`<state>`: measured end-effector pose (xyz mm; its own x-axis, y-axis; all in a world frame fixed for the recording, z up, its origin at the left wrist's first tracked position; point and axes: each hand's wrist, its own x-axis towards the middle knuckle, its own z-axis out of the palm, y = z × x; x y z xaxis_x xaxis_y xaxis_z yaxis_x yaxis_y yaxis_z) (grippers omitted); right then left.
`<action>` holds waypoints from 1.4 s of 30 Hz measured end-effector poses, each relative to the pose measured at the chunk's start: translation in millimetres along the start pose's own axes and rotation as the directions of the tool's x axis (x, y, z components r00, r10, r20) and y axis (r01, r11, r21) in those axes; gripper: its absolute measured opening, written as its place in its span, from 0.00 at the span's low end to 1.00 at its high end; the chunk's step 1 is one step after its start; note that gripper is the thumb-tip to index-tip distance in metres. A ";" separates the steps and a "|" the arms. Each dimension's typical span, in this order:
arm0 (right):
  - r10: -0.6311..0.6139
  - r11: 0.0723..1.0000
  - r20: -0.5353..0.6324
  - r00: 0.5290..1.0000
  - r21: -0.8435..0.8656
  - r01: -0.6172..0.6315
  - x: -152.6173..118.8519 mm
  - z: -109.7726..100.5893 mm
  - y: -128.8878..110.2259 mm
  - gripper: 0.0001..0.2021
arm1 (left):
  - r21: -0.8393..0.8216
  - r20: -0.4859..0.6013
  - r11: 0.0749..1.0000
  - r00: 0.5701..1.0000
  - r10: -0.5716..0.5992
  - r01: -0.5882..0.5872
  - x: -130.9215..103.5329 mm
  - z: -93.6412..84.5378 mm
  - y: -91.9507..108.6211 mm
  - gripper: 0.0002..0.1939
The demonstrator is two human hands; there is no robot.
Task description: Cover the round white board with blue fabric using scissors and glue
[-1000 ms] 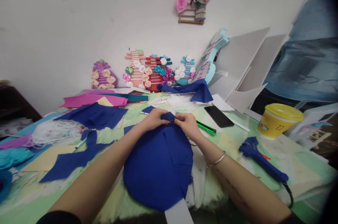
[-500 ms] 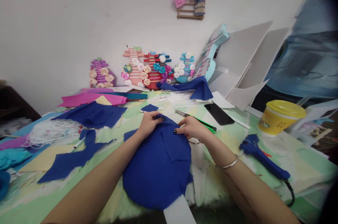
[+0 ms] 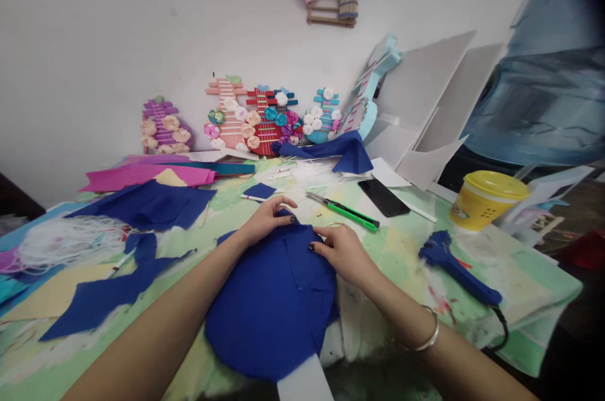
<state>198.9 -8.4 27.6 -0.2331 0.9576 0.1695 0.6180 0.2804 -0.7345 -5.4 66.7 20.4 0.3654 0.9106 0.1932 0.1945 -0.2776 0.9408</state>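
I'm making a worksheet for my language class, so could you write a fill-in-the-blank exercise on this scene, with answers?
The left hand and right hand touch a round piece covered in ____ cloth. A silver bracelet circles the ____ forearm. The tub has a ____ lid. A black ____ lies between the green knife and the tub.

Answers: blue; right; yellow; phone.

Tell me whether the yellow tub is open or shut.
Shut: the yellow tub has its lid on, covering the top.
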 end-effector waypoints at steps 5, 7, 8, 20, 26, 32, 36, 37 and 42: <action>-0.091 0.992 -0.069 0.993 -0.099 0.084 -19.7 8.2 -8.8 0.15 | 0.284 0.146 0.954 0.988 0.052 -0.092 -2.9 2.6 13.3 0.24; -0.072 0.997 -0.090 0.993 -0.040 0.068 -26.0 11.0 -8.2 0.18 | 0.312 0.171 0.941 0.982 0.077 -0.128 -3.6 4.6 15.0 0.13; -0.054 0.998 -0.099 0.994 0.009 0.055 -29.3 11.8 -6.6 0.18 | 0.298 0.161 0.945 0.983 0.090 -0.135 -4.0 5.1 14.6 0.08; 0.067 0.897 -0.001 0.998 -0.437 -0.061 -74.2 29.2 -10.4 0.06 | 0.114 0.014 0.989 0.995 0.095 -0.096 -15.6 2.3 4.3 0.05; 0.119 0.823 0.004 0.993 -0.560 -0.096 -76.8 32.8 -21.1 0.07 | 0.064 0.006 0.994 0.996 0.088 -0.088 -26.2 -6.7 15.3 0.04; 0.187 0.814 0.041 0.982 -0.566 -0.132 -78.0 36.5 -28.6 0.10 | 0.091 0.086 0.992 0.993 0.079 -0.087 -28.4 -7.9 22.5 0.04; 0.166 0.824 0.024 0.986 -0.552 -0.126 -79.5 43.8 -31.9 0.13 | 0.052 0.098 0.995 0.992 0.082 -0.087 -23.0 -10.3 26.9 0.04; 0.170 0.826 0.023 0.985 -0.548 -0.130 -79.3 45.7 -32.6 0.13 | 0.046 0.088 0.995 0.992 0.086 -0.090 -21.5 -12.5 27.5 0.04; 0.214 0.864 0.037 0.976 -0.472 -0.172 -76.9 51.5 -41.0 0.08 | 0.078 0.046 0.989 0.991 0.122 -0.126 -15.7 -35.9 30.9 0.05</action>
<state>152.8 -97.0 10.9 -0.1227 0.9923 -0.0161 0.9290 0.1092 -0.3535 -37.7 54.7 56.4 0.4280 0.8547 0.2938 0.2175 -0.4129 0.8844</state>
